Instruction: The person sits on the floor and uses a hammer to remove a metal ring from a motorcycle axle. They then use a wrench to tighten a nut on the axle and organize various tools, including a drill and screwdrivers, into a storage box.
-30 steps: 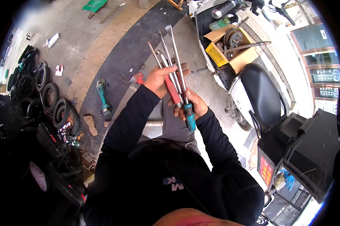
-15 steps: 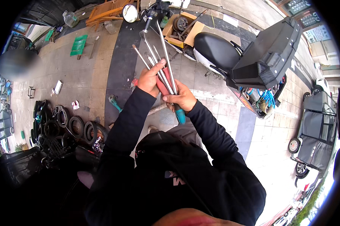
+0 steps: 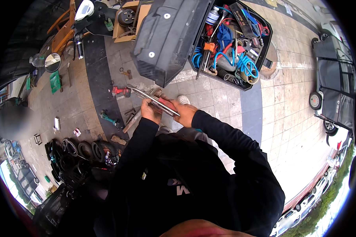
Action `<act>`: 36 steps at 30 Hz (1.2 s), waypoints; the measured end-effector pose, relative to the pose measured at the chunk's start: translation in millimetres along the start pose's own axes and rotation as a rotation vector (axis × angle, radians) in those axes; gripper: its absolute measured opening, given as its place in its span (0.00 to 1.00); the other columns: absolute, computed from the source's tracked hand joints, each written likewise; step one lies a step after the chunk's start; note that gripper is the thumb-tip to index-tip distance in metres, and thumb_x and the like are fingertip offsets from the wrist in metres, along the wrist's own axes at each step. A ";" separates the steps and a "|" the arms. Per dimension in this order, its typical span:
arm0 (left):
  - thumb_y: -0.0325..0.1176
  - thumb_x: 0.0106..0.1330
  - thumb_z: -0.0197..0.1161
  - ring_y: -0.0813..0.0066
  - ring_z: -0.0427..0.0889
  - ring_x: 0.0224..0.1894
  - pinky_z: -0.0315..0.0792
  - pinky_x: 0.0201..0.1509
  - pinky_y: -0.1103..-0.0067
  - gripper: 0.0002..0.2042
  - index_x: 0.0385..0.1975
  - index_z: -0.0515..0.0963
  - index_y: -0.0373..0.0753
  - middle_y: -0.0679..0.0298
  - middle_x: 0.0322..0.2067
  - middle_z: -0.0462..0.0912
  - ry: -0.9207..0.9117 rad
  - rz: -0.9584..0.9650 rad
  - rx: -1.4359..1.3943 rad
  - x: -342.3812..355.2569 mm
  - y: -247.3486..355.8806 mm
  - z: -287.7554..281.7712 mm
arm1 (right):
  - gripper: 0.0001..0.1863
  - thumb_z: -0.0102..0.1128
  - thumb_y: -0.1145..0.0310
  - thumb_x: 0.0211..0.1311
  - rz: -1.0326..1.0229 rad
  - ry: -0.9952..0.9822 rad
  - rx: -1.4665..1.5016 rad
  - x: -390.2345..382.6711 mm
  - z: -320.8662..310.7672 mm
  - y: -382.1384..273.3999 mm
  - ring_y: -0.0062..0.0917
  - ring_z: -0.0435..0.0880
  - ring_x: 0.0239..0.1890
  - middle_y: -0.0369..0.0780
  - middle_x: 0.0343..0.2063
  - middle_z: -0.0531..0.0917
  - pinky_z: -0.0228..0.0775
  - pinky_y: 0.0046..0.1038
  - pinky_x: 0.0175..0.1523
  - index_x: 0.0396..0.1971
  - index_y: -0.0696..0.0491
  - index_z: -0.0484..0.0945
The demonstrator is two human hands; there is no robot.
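Observation:
A bundle of long, thin metal levers (image 3: 145, 94) lies slanted across both hands in front of my body, its tips pointing up and left. Red handle parts (image 3: 168, 104) show among the shafts. My left hand (image 3: 151, 111) is closed around the middle of the bundle from below. Around its lower right end are the fingers of my right hand (image 3: 185, 113). Both palms are hidden, so I cannot tell exactly which lever each hand grips. Beyond the hands, to the right, stands an open black case (image 3: 245, 87) full of tools, blue hose and a bottle.
The case's black lid (image 3: 162, 35) tilts toward the left. On the tiles lie a red power tool (image 3: 120, 91), a teal power tool (image 3: 108, 117) and a wooden bar (image 3: 131, 122). Old tyres (image 3: 86, 150) are piled at left. A scooter handlebar (image 3: 79, 46) and cardboard box (image 3: 143, 19) stand beyond.
My view has swung right and closer to the case, whose contents now show widely. The bundle has tipped from upright to nearly flat, still in both hands.

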State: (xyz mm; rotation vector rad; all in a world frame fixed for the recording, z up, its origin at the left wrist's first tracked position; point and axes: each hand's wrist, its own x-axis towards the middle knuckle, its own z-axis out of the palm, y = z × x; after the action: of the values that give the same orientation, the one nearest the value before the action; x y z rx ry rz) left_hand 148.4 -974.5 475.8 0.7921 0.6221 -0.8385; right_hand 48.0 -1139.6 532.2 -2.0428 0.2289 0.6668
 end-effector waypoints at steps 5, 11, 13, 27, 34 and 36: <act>0.38 0.76 0.36 0.53 0.83 0.44 0.77 0.52 0.64 0.19 0.43 0.74 0.31 0.50 0.39 0.83 0.023 -0.319 0.227 32.5 -107.4 -8.4 | 0.33 0.59 0.70 0.57 0.228 0.072 -0.103 -93.1 7.3 72.6 0.54 0.83 0.42 0.57 0.36 0.84 0.74 0.49 0.47 0.64 0.54 0.60; 0.41 0.79 0.39 0.56 0.84 0.47 0.76 0.56 0.65 0.20 0.39 0.74 0.31 0.53 0.37 0.84 -0.082 -0.451 0.220 -11.3 -146.9 76.4 | 0.34 0.61 0.71 0.56 0.306 0.145 0.020 -227.9 -60.5 62.8 0.54 0.82 0.41 0.54 0.37 0.84 0.75 0.47 0.46 0.64 0.52 0.60; 0.40 0.79 0.41 0.56 0.84 0.47 0.75 0.60 0.63 0.18 0.36 0.74 0.33 0.54 0.34 0.83 -0.055 -0.443 0.191 -19.4 -140.3 106.3 | 0.34 0.63 0.73 0.57 0.334 0.149 0.137 -268.4 -100.3 44.4 0.54 0.82 0.42 0.54 0.37 0.84 0.75 0.44 0.46 0.64 0.52 0.61; 0.33 0.75 0.51 0.65 0.82 0.28 0.84 0.43 0.65 0.11 0.45 0.75 0.32 0.66 0.26 0.77 -0.073 -0.312 0.618 24.7 -62.7 70.3 | 0.21 0.59 0.74 0.63 -0.076 0.633 1.240 -5.9 -171.8 87.5 0.27 0.79 0.19 0.41 0.29 0.80 0.74 0.32 0.20 0.55 0.54 0.68; 0.31 0.74 0.53 0.70 0.81 0.24 0.83 0.43 0.64 0.08 0.44 0.76 0.34 0.66 0.25 0.77 0.001 -0.185 0.614 25.5 -55.6 33.3 | 0.41 0.64 0.83 0.50 -0.007 0.683 1.115 117.6 -191.0 133.7 0.38 0.84 0.23 0.46 0.37 0.81 0.80 0.39 0.21 0.66 0.54 0.57; 0.31 0.74 0.53 0.70 0.80 0.24 0.83 0.43 0.64 0.08 0.44 0.75 0.34 0.66 0.25 0.76 0.027 -0.167 0.556 18.8 -54.0 24.1 | 0.42 0.62 0.85 0.49 0.009 0.699 1.077 100.9 -180.1 115.0 0.36 0.83 0.22 0.46 0.36 0.80 0.80 0.38 0.21 0.66 0.55 0.56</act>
State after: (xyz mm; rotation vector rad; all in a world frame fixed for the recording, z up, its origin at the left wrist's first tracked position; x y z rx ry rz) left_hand 117.5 -1024.5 455.9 1.2672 0.4847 -1.1789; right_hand 150.7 -1342.1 466.7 -1.1300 0.8013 -0.2150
